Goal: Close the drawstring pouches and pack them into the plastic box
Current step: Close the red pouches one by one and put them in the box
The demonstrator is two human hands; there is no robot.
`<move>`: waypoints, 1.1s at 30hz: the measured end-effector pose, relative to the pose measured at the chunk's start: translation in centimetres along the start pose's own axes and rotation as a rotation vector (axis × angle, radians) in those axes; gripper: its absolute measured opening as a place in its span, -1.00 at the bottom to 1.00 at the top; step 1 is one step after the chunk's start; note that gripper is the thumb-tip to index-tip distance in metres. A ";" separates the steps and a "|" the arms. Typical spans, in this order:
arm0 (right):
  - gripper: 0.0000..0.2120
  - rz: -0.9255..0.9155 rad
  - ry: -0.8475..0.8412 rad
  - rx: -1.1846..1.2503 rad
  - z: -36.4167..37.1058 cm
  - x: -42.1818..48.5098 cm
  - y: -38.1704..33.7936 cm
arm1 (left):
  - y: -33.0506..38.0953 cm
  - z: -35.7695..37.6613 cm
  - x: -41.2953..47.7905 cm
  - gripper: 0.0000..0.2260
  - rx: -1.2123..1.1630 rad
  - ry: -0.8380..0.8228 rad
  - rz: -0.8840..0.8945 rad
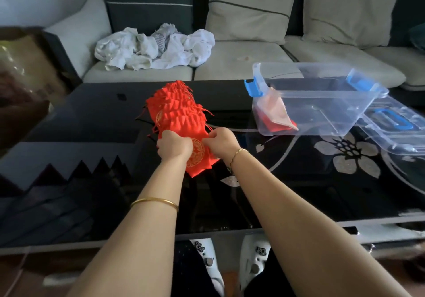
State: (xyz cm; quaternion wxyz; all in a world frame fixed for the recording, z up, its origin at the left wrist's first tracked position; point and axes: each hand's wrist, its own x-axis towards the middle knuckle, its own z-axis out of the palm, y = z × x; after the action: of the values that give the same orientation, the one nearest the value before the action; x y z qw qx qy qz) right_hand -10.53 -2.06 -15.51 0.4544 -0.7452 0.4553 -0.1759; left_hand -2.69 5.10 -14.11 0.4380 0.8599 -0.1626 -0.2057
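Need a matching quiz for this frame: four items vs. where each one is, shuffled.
1 nearest red pouch
2 plastic box
3 box lid
4 white cloth heap

A on the sofa seat
B lying flat at the box's right
C pinched by left hand and right hand
D standing open on the table

Pairs: 1-C, 2-D, 3-B, 4-A

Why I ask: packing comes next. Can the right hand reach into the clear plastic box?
Probably yes: the right hand pinches a red drawstring pouch, and the lidless blue-latched clear plastic box sits to its right, nothing between.
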 end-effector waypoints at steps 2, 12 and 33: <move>-0.81 0.003 0.015 0.090 0.1 0.4 0.3 | 0.0 0.1 0.2 -0.63 -0.050 -0.003 -0.046; -0.79 -0.179 0.033 0.292 -1.9 -0.3 0.3 | 0.4 -0.1 0.4 -0.61 -0.067 0.115 0.002; -0.87 -0.099 -0.109 0.415 -12.0 -3.4 3.6 | 4.1 3.8 -3.5 -0.67 -0.505 -0.563 -0.114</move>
State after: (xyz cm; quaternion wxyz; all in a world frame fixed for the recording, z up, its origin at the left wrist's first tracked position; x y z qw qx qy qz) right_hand -22.32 -6.05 -11.68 0.6127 -0.6655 0.3471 -0.2475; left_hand -8.05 1.76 -12.01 0.5621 0.6424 -0.1727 -0.4916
